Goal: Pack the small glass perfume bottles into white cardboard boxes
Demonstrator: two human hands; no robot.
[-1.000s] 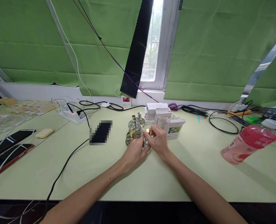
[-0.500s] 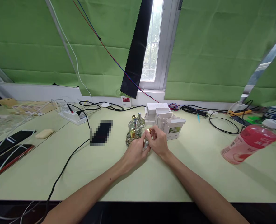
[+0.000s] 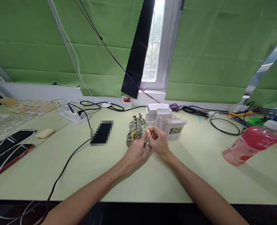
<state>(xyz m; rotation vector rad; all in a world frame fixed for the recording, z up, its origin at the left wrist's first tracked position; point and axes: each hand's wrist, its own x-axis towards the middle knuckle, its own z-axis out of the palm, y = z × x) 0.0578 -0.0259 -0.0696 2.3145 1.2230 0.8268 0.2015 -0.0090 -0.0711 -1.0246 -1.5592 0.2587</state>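
Note:
Between my hands is a small clear glass perfume bottle (image 3: 147, 143) with a gold cap (image 3: 149, 131). My left hand (image 3: 137, 150) is closed round the glass body, which its fingers partly hide. Thumb and fingers of my right hand (image 3: 159, 141) pinch the gold cap at the top. Just left of and behind my hands, several perfume bottles (image 3: 133, 137) with gold or silver caps stand close together in a group. Behind my right hand stand several white cartons (image 3: 175, 129), the nearest with its top flaps open and a green picture on its front.
A pink drink bottle (image 3: 249, 145) stands at the right. On the left lie a blurred-out dark phone (image 3: 102, 132), two more phones (image 3: 10, 157), a pale oval case (image 3: 45, 133) and a power strip (image 3: 72, 116). Black cables (image 3: 195, 111) run along the wall.
Both hands keep almost the same place and hold on the bottle and its cap. The view has shifted very slightly.

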